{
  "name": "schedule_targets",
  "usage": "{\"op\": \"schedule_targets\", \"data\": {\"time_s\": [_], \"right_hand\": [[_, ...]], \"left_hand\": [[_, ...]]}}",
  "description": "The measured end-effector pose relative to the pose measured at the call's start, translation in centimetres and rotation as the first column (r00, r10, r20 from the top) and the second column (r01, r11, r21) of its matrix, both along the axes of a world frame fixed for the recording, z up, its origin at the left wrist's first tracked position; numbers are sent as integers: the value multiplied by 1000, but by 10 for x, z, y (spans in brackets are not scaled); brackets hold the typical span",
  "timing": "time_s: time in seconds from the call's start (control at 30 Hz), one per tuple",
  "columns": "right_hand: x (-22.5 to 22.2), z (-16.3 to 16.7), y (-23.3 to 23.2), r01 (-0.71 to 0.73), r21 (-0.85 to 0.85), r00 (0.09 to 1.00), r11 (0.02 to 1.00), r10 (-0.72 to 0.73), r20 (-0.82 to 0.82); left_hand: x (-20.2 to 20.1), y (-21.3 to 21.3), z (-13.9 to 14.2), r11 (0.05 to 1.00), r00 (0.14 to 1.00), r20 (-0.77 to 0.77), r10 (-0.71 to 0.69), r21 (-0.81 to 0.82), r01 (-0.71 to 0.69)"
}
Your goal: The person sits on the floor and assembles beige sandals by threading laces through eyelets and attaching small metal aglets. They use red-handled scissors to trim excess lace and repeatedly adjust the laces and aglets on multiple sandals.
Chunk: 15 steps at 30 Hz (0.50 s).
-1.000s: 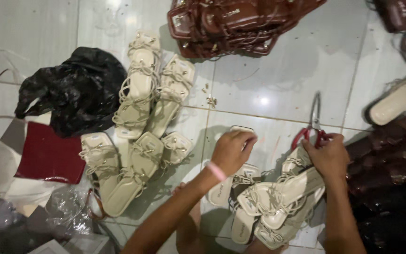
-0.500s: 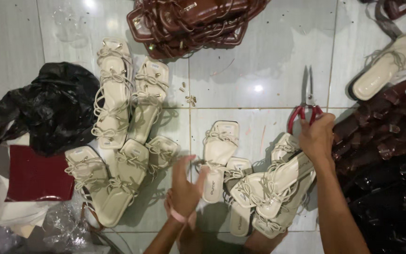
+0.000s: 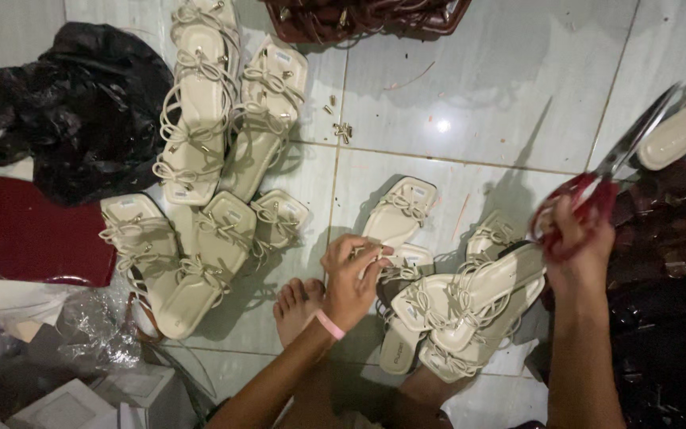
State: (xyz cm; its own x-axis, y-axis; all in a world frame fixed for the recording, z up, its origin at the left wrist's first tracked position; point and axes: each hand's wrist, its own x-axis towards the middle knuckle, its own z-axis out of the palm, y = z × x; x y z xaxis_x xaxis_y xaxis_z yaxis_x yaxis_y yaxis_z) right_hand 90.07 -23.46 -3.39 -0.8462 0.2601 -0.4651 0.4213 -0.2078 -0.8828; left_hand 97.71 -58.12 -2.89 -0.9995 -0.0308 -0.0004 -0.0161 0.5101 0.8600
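My right hand (image 3: 577,250) grips red-handled scissors (image 3: 597,191), blades pointing up and right. My left hand (image 3: 351,278), a pink band on its wrist, pinches the thin cream straps of a cream strappy sandal (image 3: 397,213) lying on the tiled floor. Just right of that hand, more cream sandals (image 3: 470,306) lie stacked over my feet. My bare foot (image 3: 295,306) shows under the left forearm.
A pile of cream sandals (image 3: 208,151) lies to the left. A black plastic bag (image 3: 65,111) and a dark red box (image 3: 37,238) sit further left. Brown sandals (image 3: 359,16) are heaped at the top and dark ones (image 3: 668,262) along the right. White boxes (image 3: 65,405) at bottom left.
My left hand moved up from near my leg onto the sandal straps. My right hand lifted the scissors off the floor and swung them right. The view moved closer.
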Motion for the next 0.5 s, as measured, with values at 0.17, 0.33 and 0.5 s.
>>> {"op": "schedule_targets", "data": {"time_s": [0.17,0.33,0.5], "right_hand": [[50,25,-33,-309,-183,943,933,326,68],[45,63,-76,-765,-93,459,637,641,615],[15,109,-124,-968,250,203,13,627,752]], "left_hand": [[-7,-14,-3,993,987,141,-74,106,60],[-10,-19,-6,984,982,144,-121,146,100],[-6,-19,-9,980,979,146,-142,159,119]]}}
